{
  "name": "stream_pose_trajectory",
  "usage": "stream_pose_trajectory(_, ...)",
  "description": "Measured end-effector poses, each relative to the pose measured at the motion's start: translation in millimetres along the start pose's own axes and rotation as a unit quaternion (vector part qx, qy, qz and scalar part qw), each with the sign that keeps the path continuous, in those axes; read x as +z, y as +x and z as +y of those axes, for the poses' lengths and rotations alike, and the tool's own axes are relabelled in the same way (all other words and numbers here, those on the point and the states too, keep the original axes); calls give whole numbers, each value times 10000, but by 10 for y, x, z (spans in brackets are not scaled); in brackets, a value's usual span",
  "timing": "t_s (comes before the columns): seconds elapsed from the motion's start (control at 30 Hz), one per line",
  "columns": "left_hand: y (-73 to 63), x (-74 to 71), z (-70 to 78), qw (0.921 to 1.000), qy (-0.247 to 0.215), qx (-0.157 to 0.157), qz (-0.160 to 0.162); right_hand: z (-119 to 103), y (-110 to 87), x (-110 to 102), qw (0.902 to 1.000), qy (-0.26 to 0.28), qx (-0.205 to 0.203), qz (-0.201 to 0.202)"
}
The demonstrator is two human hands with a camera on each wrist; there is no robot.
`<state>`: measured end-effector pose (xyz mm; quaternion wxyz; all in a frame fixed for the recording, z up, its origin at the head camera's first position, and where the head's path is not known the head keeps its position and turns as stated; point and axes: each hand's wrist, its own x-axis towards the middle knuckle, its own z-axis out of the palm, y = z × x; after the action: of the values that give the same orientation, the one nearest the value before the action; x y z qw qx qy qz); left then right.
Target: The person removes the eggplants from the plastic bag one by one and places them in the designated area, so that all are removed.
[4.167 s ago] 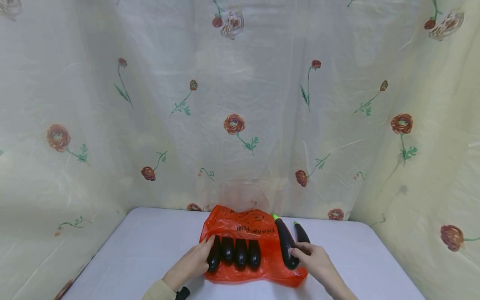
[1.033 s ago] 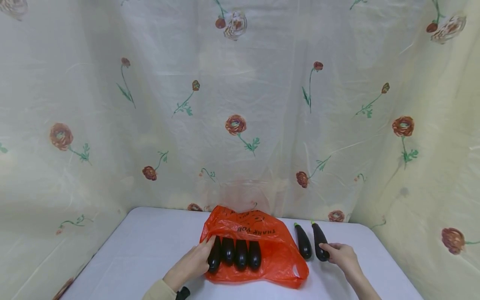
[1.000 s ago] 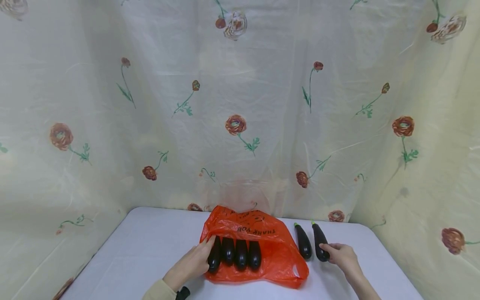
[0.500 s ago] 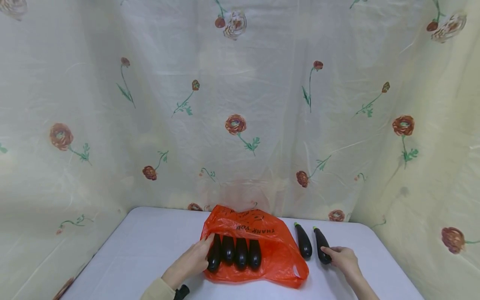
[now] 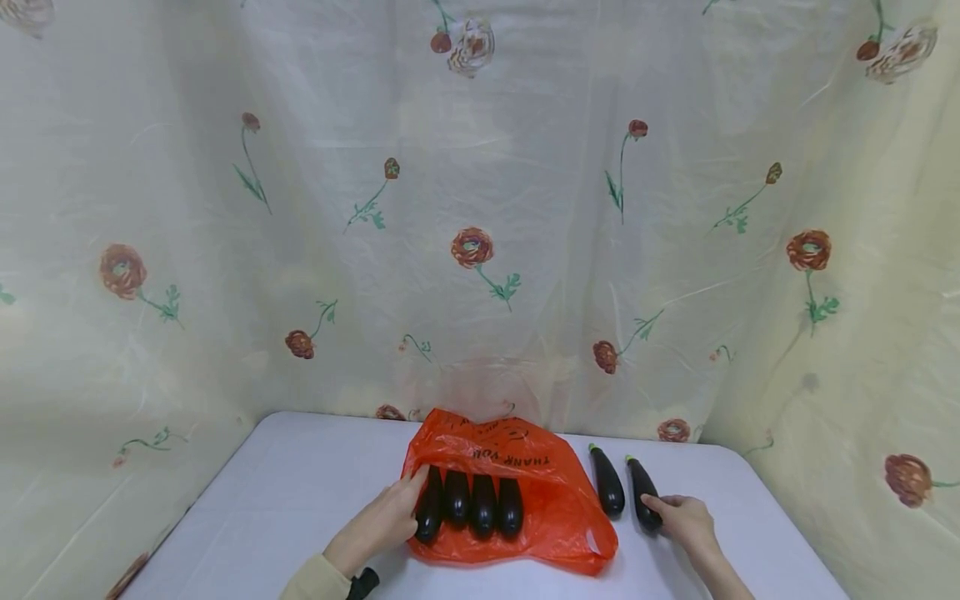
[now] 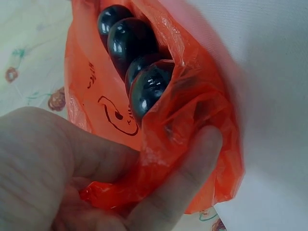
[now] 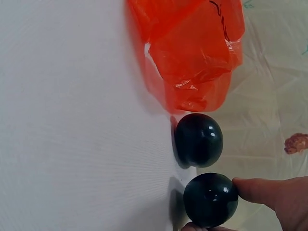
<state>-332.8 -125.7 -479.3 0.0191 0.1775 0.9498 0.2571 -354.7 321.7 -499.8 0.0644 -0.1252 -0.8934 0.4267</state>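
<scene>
Eggplant (image 5: 642,485) at far R gripped by R hand (image 5: 687,518), L hand (image 5: 384,517) pinching red bag (image 5: 561,510) w/ 4 eggplants (image 5: 482,504) inside.

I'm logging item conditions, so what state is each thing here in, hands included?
Crinkled red plastic bag with black print: mouth open, lying on the white table.
Four glossy black rounded eggplants: side by side in the bag's mouth.
Green-tipped black eggplant beside the bag: unheld, on the table.
Outermost green-tipped black eggplant: gripped, contact with table unclear.
Left hand: pinches the bag's edge.
Right hand: grips the outermost eggplant.
</scene>
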Motion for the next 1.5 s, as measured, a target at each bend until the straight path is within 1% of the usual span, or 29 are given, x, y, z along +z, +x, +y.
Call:
stream_pose_trajectory(0.13,7,15,1,10000,-35,-83,-39,28,5,22,10000,-49,-18,70)
stream_pose_trajectory(0.3,19,22,-6,9999,-11,-126,-36,70,32,53,9996,-245,-42,156)
stream_pose_trajectory(0.63,26,15,-3,9998,-84,-200,-31,65,34,56,9990,-391,-27,225)
stream_pose_trajectory(0.8,16,9,-13,10000,-65,-35,52,52,27,43,9991,-416,6,43)
stream_pose_trajectory(0.93,9,4,-22,9999,-41,99,91,43,31,36,9994,-328,6,-117)
stream_pose_trajectory(1.4,23,6,-3,10000,-91,-2,20,54,55,52,9996,-238,23,-150)
stream_pose_trajectory(1.5,23,8,-11,9999,-88,73,51,43,44,51,9996,-268,-36,-125)
